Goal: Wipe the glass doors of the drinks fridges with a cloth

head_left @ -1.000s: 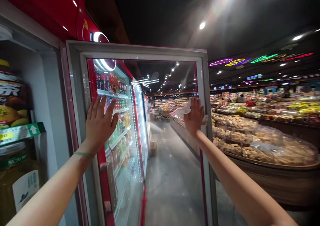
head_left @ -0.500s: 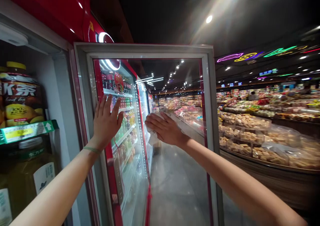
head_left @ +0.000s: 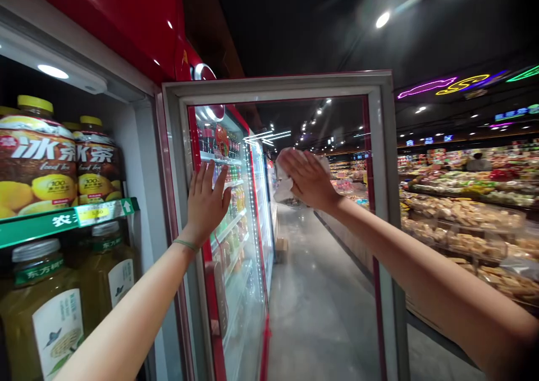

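Note:
My left hand (head_left: 208,198) lies flat with fingers spread against the left side of the open glass door (head_left: 278,89) of a drink fridge, and holds nothing. Higher up on the same pane, my right hand (head_left: 314,182) presses a crumpled white cloth (head_left: 284,189) to the glass, its fingers stretched over it. Most of the cloth is hidden under the palm; whether it is fabric or paper I cannot tell. A grey frame surrounds the clear pane.
At left, the open fridge holds iced tea bottles (head_left: 40,162) above green-capped-label bottles (head_left: 46,308), with a green price strip (head_left: 37,229) between. Lit red fridges (head_left: 236,218) line the aisle behind the glass. Food bins (head_left: 471,224) stand at right; a cardboard box (head_left: 281,249) sits on the floor.
My right hand has moved up the pane with the cloth. My left hand stays on the glass. The view has turned left, showing more of the bottles.

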Demonstrator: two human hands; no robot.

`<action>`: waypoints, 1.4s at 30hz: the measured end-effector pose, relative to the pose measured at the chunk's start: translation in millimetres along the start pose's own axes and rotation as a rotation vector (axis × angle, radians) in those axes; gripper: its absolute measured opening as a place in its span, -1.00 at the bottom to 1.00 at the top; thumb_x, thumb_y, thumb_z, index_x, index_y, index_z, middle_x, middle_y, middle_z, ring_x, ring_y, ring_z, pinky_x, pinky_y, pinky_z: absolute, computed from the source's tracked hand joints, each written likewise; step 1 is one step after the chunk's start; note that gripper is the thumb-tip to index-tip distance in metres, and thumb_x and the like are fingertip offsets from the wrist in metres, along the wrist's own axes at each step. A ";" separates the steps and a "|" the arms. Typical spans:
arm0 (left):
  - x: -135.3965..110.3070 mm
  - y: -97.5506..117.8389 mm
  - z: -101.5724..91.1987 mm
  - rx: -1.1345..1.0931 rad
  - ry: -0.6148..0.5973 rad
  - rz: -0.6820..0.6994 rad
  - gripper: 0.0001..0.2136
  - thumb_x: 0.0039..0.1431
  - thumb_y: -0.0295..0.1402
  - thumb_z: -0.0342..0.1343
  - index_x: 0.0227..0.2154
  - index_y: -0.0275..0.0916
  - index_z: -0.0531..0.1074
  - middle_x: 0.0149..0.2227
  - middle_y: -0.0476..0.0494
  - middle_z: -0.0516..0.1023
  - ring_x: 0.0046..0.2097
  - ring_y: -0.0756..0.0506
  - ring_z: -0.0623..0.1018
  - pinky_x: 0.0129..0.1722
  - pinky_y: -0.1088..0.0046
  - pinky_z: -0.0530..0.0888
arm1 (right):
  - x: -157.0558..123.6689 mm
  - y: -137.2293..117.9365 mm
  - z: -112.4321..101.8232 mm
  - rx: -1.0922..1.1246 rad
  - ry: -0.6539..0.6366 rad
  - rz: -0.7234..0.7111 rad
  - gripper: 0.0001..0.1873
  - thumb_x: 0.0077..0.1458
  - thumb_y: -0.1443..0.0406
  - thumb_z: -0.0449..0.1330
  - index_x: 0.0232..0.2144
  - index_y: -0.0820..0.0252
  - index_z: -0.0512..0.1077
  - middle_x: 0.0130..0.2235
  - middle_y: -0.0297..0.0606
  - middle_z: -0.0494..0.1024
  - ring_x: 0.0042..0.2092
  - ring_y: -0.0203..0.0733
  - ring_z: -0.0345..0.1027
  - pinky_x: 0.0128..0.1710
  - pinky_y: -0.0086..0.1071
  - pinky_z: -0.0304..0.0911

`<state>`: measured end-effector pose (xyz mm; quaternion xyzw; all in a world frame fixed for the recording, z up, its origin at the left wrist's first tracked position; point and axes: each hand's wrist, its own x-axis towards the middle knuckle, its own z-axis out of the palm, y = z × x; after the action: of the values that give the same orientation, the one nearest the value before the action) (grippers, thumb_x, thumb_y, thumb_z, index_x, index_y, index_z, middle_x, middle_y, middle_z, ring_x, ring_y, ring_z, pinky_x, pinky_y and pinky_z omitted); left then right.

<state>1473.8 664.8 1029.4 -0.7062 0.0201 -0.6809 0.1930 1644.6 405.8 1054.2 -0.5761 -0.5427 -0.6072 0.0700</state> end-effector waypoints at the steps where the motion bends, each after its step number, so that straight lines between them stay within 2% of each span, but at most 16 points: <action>1: 0.1 0.3 -0.1 0.002 -0.002 -0.003 -0.45 0.41 -0.27 -0.02 0.42 -0.11 0.12 0.45 -0.31 0.16 0.49 -0.31 0.07 0.44 -0.09 0.13 | 1.6 0.1 0.7 -0.011 0.027 0.050 -0.15 0.31 0.37 0.03 0.50 0.09 -0.27 0.50 -0.19 -0.03 0.52 0.05 -0.20 0.49 0.18 -0.20; 2: 0.2 0.5 -0.2 0.002 -0.006 -0.006 -0.46 0.41 -0.28 -0.02 0.41 -0.12 0.13 0.45 -0.32 0.16 0.49 -0.31 0.07 0.44 -0.09 0.13 | 3.5 -1.1 1.8 -0.005 0.017 0.026 -0.15 0.31 0.35 0.03 0.51 0.10 -0.27 0.50 -0.19 -0.02 0.52 0.06 -0.20 0.49 0.18 -0.21; 5: 0.4 1.1 0.0 -0.006 -0.020 -0.014 -0.47 0.41 -0.29 -0.01 0.40 -0.16 0.17 0.45 -0.36 0.15 0.49 -0.33 0.08 0.44 -0.09 0.13 | 13.9 -7.1 6.2 0.055 -0.098 -0.259 -0.18 0.33 0.35 0.01 0.50 -0.01 -0.24 0.49 -0.33 0.05 0.50 -0.09 -0.11 0.51 0.03 -0.17; 6: 0.3 1.0 0.3 -0.009 -0.019 -0.016 -0.48 0.41 -0.29 -0.01 0.39 -0.17 0.18 0.44 -0.36 0.15 0.49 -0.33 0.09 0.44 -0.09 0.12 | 19.5 -8.2 7.5 0.057 -0.099 -0.277 -0.20 0.34 0.35 0.00 0.50 -0.02 -0.23 0.49 -0.34 0.06 0.50 -0.11 -0.10 0.50 0.01 -0.17; 10: -0.3 0.0 1.7 -0.007 0.000 -0.015 -0.49 0.41 -0.30 0.00 0.38 -0.16 0.19 0.44 -0.34 0.17 0.49 -0.33 0.09 0.45 -0.09 0.12 | 46.7 -7.1 9.5 -0.008 0.077 0.036 -0.26 0.38 0.30 -0.04 0.50 0.17 -0.19 0.50 -0.16 0.00 0.52 0.04 -0.19 0.49 0.14 -0.21; 11: -0.5 -0.3 1.9 -0.003 0.004 -0.011 -0.48 0.41 -0.30 0.00 0.39 -0.16 0.18 0.44 -0.34 0.17 0.48 -0.33 0.10 0.44 -0.10 0.12 | 52.5 -5.4 9.1 -0.008 0.078 0.026 -0.27 0.39 0.28 -0.05 0.50 0.17 -0.18 0.50 -0.16 -0.01 0.52 0.04 -0.19 0.49 0.13 -0.22; 15: -0.5 -0.9 1.7 0.024 0.010 0.008 -0.47 0.40 -0.31 0.01 0.39 -0.17 0.17 0.43 -0.35 0.18 0.48 -0.34 0.11 0.43 -0.11 0.17 | 69.2 9.8 4.8 0.035 -0.010 -0.206 -0.27 0.37 0.29 -0.04 0.50 0.05 -0.15 0.50 -0.28 0.03 0.51 -0.03 -0.13 0.49 0.07 -0.19; 19: -0.2 -0.5 1.1 0.027 0.011 0.010 -0.47 0.41 -0.32 0.01 0.40 -0.15 0.16 0.43 -0.34 0.18 0.48 -0.34 0.12 0.42 -0.11 0.18 | 78.9 23.5 3.3 -0.003 0.127 -0.021 -0.27 0.37 0.28 -0.04 0.50 0.17 -0.15 0.49 -0.13 0.03 0.50 0.09 -0.12 0.46 0.19 -0.19; 23: -0.6 -0.9 1.6 0.033 0.017 0.011 -0.47 0.41 -0.30 0.00 0.40 -0.15 0.16 0.43 -0.34 0.19 0.48 -0.34 0.12 0.43 -0.09 0.17 | 84.3 24.1 4.1 0.015 0.037 -0.280 -0.27 0.37 0.27 -0.03 0.50 0.05 -0.13 0.49 -0.26 0.08 0.49 -0.02 -0.07 0.47 0.07 -0.14; 24: -0.7 -1.1 1.9 0.036 0.020 0.014 -0.47 0.41 -0.31 0.00 0.40 -0.16 0.16 0.43 -0.35 0.19 0.48 -0.34 0.12 0.43 -0.09 0.17 | 86.2 23.6 4.3 0.011 0.039 -0.286 -0.27 0.37 0.28 -0.03 0.50 0.03 -0.13 0.48 -0.27 0.09 0.49 -0.03 -0.05 0.47 0.07 -0.13; 28: -1.0 -1.7 2.7 0.058 0.035 0.031 -0.47 0.41 -0.32 0.01 0.39 -0.18 0.16 0.42 -0.38 0.20 0.48 -0.34 0.13 0.42 -0.08 0.19 | 95.4 19.5 6.0 -0.037 0.156 -0.079 -0.28 0.38 0.27 -0.05 0.50 0.18 -0.13 0.48 -0.12 0.06 0.50 0.06 -0.09 0.46 0.15 -0.16; 32: -1.4 -1.9 3.3 0.071 0.033 0.030 -0.46 0.41 -0.32 0.01 0.40 -0.18 0.14 0.42 -0.39 0.20 0.48 -0.35 0.12 0.41 -0.10 0.20 | 102.2 22.0 5.2 -0.009 0.044 -0.323 -0.30 0.39 0.24 -0.03 0.49 0.10 -0.09 0.49 -0.23 0.07 0.50 -0.04 -0.09 0.47 0.04 -0.13; 33: -1.5 -1.9 3.3 0.073 0.034 0.027 -0.46 0.41 -0.32 0.01 0.40 -0.17 0.13 0.42 -0.38 0.20 0.48 -0.35 0.12 0.41 -0.10 0.20 | 103.4 24.5 4.3 -0.007 0.042 -0.317 -0.30 0.39 0.24 -0.03 0.49 0.10 -0.09 0.48 -0.22 0.08 0.49 -0.03 -0.07 0.47 0.05 -0.12; 37: -1.7 -1.8 2.9 0.066 0.035 0.023 -0.46 0.41 -0.32 0.00 0.41 -0.15 0.12 0.42 -0.36 0.20 0.48 -0.33 0.13 0.41 -0.10 0.21 | 103.9 26.4 1.4 -0.030 0.144 -0.079 -0.27 0.39 0.26 -0.04 0.50 0.20 -0.15 0.48 -0.09 0.06 0.49 0.11 -0.09 0.45 0.19 -0.16; 41: -2.0 -1.2 2.0 0.051 0.027 0.007 -0.46 0.41 -0.32 0.00 0.41 -0.13 0.13 0.43 -0.34 0.19 0.47 -0.32 0.13 0.41 -0.09 0.21 | 99.2 14.9 1.2 0.004 0.037 -0.302 -0.24 0.37 0.27 0.00 0.50 0.07 -0.19 0.48 -0.25 0.07 0.49 -0.02 -0.06 0.48 0.05 -0.13; 42: -2.1 -1.1 1.9 0.050 0.025 0.006 -0.46 0.41 -0.32 0.00 0.41 -0.14 0.13 0.43 -0.35 0.19 0.48 -0.32 0.13 0.41 -0.09 0.21 | 98.7 13.4 1.1 0.003 0.038 -0.297 -0.24 0.37 0.28 0.00 0.50 0.06 -0.19 0.48 -0.26 0.07 0.49 -0.03 -0.05 0.47 0.04 -0.12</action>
<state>1475.3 666.9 1027.7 -0.6926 0.0074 -0.6893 0.2122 1622.5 454.6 1138.2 -0.4780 -0.6212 -0.6209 -0.0096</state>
